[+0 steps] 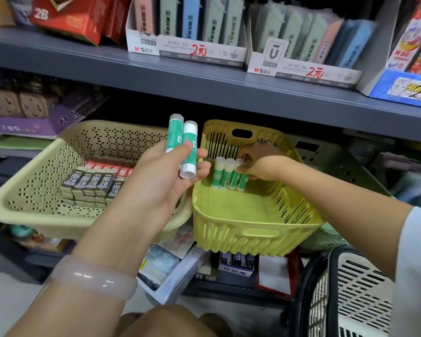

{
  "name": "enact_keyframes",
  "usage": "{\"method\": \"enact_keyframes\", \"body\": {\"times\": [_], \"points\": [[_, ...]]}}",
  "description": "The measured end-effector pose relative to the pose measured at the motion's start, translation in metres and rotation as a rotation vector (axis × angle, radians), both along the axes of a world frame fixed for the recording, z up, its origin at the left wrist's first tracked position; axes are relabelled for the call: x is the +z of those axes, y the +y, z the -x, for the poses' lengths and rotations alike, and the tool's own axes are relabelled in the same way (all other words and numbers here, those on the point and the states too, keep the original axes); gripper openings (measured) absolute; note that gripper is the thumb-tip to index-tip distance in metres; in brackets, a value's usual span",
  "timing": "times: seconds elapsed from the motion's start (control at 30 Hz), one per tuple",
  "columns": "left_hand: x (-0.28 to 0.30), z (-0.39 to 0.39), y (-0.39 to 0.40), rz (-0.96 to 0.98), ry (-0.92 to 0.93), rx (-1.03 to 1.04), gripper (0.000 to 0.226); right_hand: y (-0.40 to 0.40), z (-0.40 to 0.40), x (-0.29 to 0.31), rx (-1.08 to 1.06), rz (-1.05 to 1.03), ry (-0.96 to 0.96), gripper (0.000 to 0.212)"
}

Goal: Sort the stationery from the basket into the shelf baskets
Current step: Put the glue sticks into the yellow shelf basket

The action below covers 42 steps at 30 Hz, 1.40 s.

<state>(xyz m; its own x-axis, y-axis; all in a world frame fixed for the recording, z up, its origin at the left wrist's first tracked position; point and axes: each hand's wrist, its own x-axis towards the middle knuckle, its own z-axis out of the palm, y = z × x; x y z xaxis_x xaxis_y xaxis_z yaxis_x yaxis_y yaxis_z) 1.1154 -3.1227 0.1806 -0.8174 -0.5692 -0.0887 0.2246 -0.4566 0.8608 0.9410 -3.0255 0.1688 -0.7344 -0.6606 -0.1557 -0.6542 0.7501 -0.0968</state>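
Note:
My left hand [165, 173] holds two green-and-white glue sticks [183, 144] upright between thumb and fingers, in front of the gap between two shelf baskets. My right hand [258, 162] reaches into the yellow basket [253, 229] and pinches the rightmost of several glue sticks [225, 173] standing in a row against its far wall. The beige perforated basket [34, 190] to the left holds stacked 2B eraser boxes [93, 184].
A white slatted basket with a black frame [350, 288] sits at bottom right. Above, a grey shelf [204, 81] carries boxes of pencil leads. Assorted boxes [180, 263] lie under the baskets. A darker green basket [338, 164] stands behind the yellow one.

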Motion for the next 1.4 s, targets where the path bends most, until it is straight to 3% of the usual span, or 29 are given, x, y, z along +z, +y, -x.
{"method": "enact_keyframes", "body": {"times": [0.33, 0.4, 0.5, 0.57, 0.63, 0.7, 0.77, 0.9, 1.03, 1.1, 1.23, 1.3, 1.4], "points": [[-0.002, -0.001, -0.002, -0.003, -0.002, -0.004, 0.012, 0.000, 0.006, -0.005, -0.020, 0.021, -0.028, 0.032], [-0.001, -0.001, -0.001, -0.009, 0.000, -0.010, 0.013, 0.000, 0.005, -0.004, -0.019, -0.006, -0.012, 0.040], [-0.002, -0.001, 0.000, -0.008, 0.001, -0.018, 0.016, 0.001, 0.002, 0.006, -0.031, -0.106, 0.098, 0.056], [-0.002, 0.000, 0.000, -0.010, 0.004, -0.022, 0.017, 0.001, -0.003, 0.017, -0.022, -0.043, 0.184, 0.047], [-0.002, 0.000, 0.001, -0.005, 0.003, -0.024, 0.013, 0.001, -0.016, 0.026, 0.026, 0.297, 0.021, 0.025], [-0.003, 0.001, 0.002, 0.038, -0.012, -0.041, 0.009, 0.000, -0.036, 0.033, 0.062, 0.681, -0.393, 0.013], [-0.003, 0.001, 0.004, 0.084, -0.026, -0.079, 0.007, 0.000, -0.050, 0.037, 0.116, 0.822, -0.707, 0.014], [-0.004, 0.001, 0.007, 0.125, -0.030, -0.100, 0.011, 0.001, -0.052, 0.037, 0.153, 0.859, -0.867, 0.010], [-0.009, 0.001, 0.002, 0.209, -0.087, 0.037, 0.008, 0.019, -0.036, 0.038, -0.086, 1.025, -0.898, 0.010], [-0.012, 0.000, -0.001, 0.269, -0.131, 0.077, 0.010, 0.032, -0.024, 0.038, -0.143, 0.923, -0.689, 0.010], [-0.012, 0.001, -0.001, 0.292, -0.173, 0.069, 0.019, 0.043, -0.003, 0.035, -0.040, 0.211, -0.028, 0.017], [-0.012, 0.001, -0.001, 0.275, -0.173, 0.062, 0.019, 0.038, 0.001, 0.030, -0.031, -0.004, 0.082, 0.024], [-0.012, 0.002, 0.000, 0.250, -0.166, 0.049, 0.015, 0.029, 0.004, 0.020, -0.035, -0.098, 0.108, 0.020]]}}
